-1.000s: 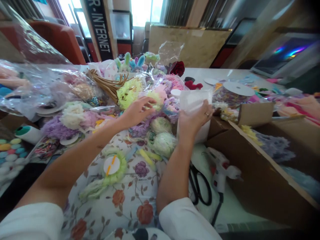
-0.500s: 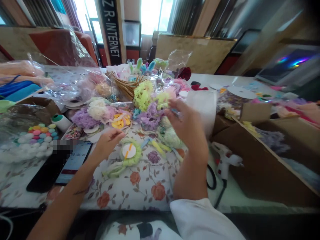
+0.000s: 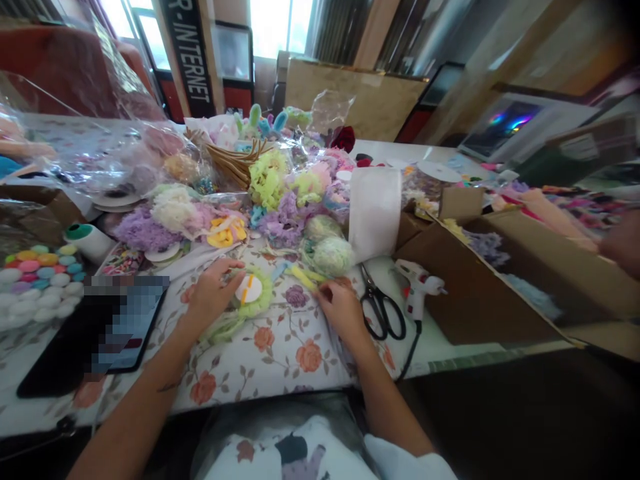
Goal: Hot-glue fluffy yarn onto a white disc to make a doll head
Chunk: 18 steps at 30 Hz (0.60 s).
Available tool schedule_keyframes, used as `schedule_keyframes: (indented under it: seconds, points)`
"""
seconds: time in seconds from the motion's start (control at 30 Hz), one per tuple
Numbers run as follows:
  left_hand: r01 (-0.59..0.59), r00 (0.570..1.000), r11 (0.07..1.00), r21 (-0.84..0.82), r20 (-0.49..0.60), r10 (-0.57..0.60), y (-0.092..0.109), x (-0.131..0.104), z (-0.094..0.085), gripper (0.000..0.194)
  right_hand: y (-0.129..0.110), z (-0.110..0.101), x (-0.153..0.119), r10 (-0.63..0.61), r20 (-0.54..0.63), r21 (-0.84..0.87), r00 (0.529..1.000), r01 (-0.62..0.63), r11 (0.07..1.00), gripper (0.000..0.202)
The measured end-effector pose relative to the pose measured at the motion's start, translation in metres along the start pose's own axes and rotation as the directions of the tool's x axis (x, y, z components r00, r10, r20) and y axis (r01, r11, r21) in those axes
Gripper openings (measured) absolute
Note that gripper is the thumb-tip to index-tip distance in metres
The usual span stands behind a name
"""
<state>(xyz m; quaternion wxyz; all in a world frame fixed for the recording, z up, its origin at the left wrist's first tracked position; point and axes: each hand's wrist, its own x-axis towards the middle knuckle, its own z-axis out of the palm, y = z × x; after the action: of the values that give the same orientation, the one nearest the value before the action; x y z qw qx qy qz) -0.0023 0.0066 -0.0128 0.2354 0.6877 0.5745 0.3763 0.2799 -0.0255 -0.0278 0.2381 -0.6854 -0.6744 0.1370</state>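
A pale green ruffled rosette (image 3: 261, 293) with a white round centre and an orange strip across it lies on the floral cloth (image 3: 280, 370). Light green tails (image 3: 223, 327) trail from it. My left hand (image 3: 213, 297) is at its left edge, thumb and fingers apart and nothing gripped between them. Blue and yellow ribbon strips (image 3: 303, 275) extend from the rosette's right side. At their right end, my right hand (image 3: 343, 308) has its fingertips closed on the yellow ribbon. Black-handled scissors (image 3: 383, 313) rest just right of that hand.
A white glue gun (image 3: 417, 287) and an open cardboard box (image 3: 465, 287) stand to the right. Behind the hands are yarn balls (image 3: 333, 253), a wide white roll (image 3: 375, 213) and heaped ruffled trims (image 3: 285, 220). Phones (image 3: 133, 327) lie at left beside bagged pompoms (image 3: 45, 280).
My right hand has come down from over the trims to the ribbon ends, uncovering the scissors. My left hand has moved closer to the rosette. The view has turned right.
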Motion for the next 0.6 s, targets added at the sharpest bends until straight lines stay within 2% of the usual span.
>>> schedule_keyframes:
  seconds: [0.1,0.2,0.23,0.27,0.3,0.33,0.37,0.4,0.43,0.5,0.53,0.6]
  points:
    - [0.019,0.998,1.000,-0.023,-0.066,-0.020,0.010,-0.009,-0.001,0.025,0.000,0.004,0.001,-0.001,0.005,0.184,1.000,0.000,0.983,0.013]
    - [0.085,0.991,0.988,-0.131,-0.089,-0.097,0.030,-0.029,0.006,0.023,-0.001,-0.001,-0.003,0.011,0.121,0.479,0.993,-0.068,0.875,0.021]
    - [0.115,0.992,0.971,-0.210,-0.032,-0.124,0.038,-0.036,0.012,0.022,-0.002,-0.004,-0.005,0.005,0.177,0.565,0.984,-0.106,0.818,0.024]
    - [0.176,0.983,0.940,-0.292,0.111,-0.150,0.045,-0.043,0.019,0.023,-0.003,-0.006,-0.009,-0.005,0.233,0.634,0.973,-0.147,0.759,0.026]
    - [0.269,0.940,0.893,-0.361,0.301,-0.161,0.051,-0.048,0.027,0.024,-0.006,-0.008,-0.013,-0.020,0.287,0.686,0.958,-0.191,0.702,0.028]
    - [0.365,0.878,0.834,-0.413,0.451,-0.160,0.056,-0.052,0.036,0.029,-0.009,-0.009,-0.017,-0.035,0.337,0.721,0.941,-0.234,0.653,0.028]
    - [0.445,0.827,0.774,-0.451,0.538,-0.162,0.060,-0.054,0.045,0.032,-0.012,-0.009,-0.021,-0.054,0.386,0.742,0.921,-0.276,0.611,0.028]
    - [0.507,0.804,0.720,-0.474,0.560,-0.197,0.063,-0.054,0.053,0.033,-0.016,-0.009,-0.025,-0.076,0.428,0.754,0.900,-0.309,0.580,0.028]
    - [0.538,0.803,0.681,-0.496,0.548,-0.235,0.064,-0.054,0.059,0.033,-0.018,-0.008,-0.027,-0.108,0.467,0.758,0.878,-0.334,0.561,0.028]
    - [0.543,0.823,0.656,-0.524,0.485,-0.294,0.066,-0.050,0.066,0.033,-0.021,-0.008,-0.030,-0.175,0.523,0.748,0.834,-0.350,0.564,0.027]
    - [0.531,0.837,0.660,-0.532,0.453,-0.308,0.066,-0.048,0.067,0.032,-0.020,-0.008,-0.029,-0.191,0.528,0.742,0.828,-0.340,0.578,0.027]
    - [0.511,0.851,0.671,-0.538,0.426,-0.306,0.066,-0.046,0.065,0.030,-0.017,-0.011,-0.026,-0.182,0.457,0.740,0.871,-0.258,0.621,0.023]
